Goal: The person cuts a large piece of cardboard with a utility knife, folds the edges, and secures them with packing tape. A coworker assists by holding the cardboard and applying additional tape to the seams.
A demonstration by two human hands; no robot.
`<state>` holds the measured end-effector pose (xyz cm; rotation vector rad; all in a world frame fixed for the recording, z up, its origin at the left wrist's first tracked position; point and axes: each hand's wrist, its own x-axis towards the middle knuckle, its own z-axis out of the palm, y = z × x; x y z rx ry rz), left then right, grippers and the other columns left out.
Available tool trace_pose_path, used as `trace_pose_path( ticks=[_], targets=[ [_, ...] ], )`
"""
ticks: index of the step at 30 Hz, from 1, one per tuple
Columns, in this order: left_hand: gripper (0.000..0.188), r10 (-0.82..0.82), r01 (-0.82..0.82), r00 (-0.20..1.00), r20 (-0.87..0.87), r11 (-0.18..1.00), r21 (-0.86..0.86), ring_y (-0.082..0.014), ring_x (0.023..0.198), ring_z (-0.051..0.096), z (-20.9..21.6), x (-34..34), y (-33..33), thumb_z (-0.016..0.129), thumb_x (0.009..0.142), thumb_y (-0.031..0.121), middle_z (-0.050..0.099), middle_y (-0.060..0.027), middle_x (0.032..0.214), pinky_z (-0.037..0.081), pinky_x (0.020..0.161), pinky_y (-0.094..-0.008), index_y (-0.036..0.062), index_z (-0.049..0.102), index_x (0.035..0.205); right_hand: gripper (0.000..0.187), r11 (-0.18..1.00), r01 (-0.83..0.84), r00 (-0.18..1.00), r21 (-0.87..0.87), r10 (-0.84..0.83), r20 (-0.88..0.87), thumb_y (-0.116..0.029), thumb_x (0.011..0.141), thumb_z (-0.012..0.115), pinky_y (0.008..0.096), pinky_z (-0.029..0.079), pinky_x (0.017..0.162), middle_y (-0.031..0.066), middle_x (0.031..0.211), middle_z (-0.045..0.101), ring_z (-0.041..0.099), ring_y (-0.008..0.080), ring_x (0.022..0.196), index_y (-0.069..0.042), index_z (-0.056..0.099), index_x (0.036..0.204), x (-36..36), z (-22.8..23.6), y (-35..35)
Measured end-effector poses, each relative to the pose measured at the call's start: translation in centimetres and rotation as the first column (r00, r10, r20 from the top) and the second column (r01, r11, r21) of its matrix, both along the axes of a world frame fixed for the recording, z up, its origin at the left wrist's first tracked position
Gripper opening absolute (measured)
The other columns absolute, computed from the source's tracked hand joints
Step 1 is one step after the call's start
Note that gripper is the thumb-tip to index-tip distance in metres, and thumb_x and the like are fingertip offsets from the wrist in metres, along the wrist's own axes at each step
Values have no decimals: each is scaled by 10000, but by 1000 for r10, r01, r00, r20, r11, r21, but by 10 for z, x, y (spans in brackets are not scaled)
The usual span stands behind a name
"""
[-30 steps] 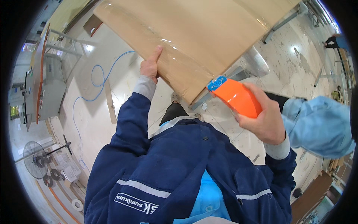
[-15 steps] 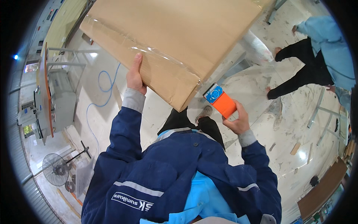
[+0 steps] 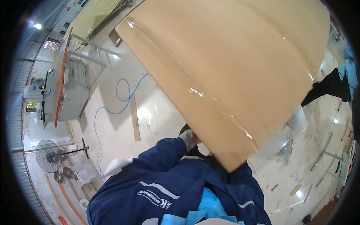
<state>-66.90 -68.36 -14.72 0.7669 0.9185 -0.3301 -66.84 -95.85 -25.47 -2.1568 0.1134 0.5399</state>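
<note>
A large brown cardboard box (image 3: 232,71) fills the upper middle and right, its near corner close to my chest. Glossy clear tape runs along its near left side, with more tape toward the far right. Only a sliver of my left hand (image 3: 196,138) shows below its grey cuff, at the box's lower left edge; the fingers are hidden behind the cardboard. My right hand is out of sight, and the box covers the end of that arm.
Another person in black trousers (image 3: 326,87) stands beyond the box's right side. A blue hose (image 3: 125,100) loops over the floor at left. A standing fan (image 3: 48,155), a grey cabinet (image 3: 75,88) and metal frames (image 3: 324,155) stand around.
The box has come closer and swung to the right. My left hand has gone from its edge to mostly behind it. My right hand and its orange tape dispenser have dropped from sight.
</note>
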Motion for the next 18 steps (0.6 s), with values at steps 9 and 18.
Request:
trace_pose_path(
  ticks=[9,18],
  targets=[
    [544,-328,327,939,-100,945,-30,-264,994,697,-34,61,58,662,966,452,687,-138,1195,607,765,-427,28,614,1304,608,818,339,902,-464,-424,-87,-246,908,745,404,530,999,201,1287,674,673,321,1177,-22,506,1420,-66,100,-77],
    [412,-502,539,840,-208,721,435,-248,884,702,-76,138,311,694,956,343,711,-132,1069,608,716,-414,10,668,1196,586,442,503,711,-743,-700,64,-276,987,682,398,517,1032,207,1336,656,652,318,1211,-14,490,1474,-66,200,-129]
  ],
)
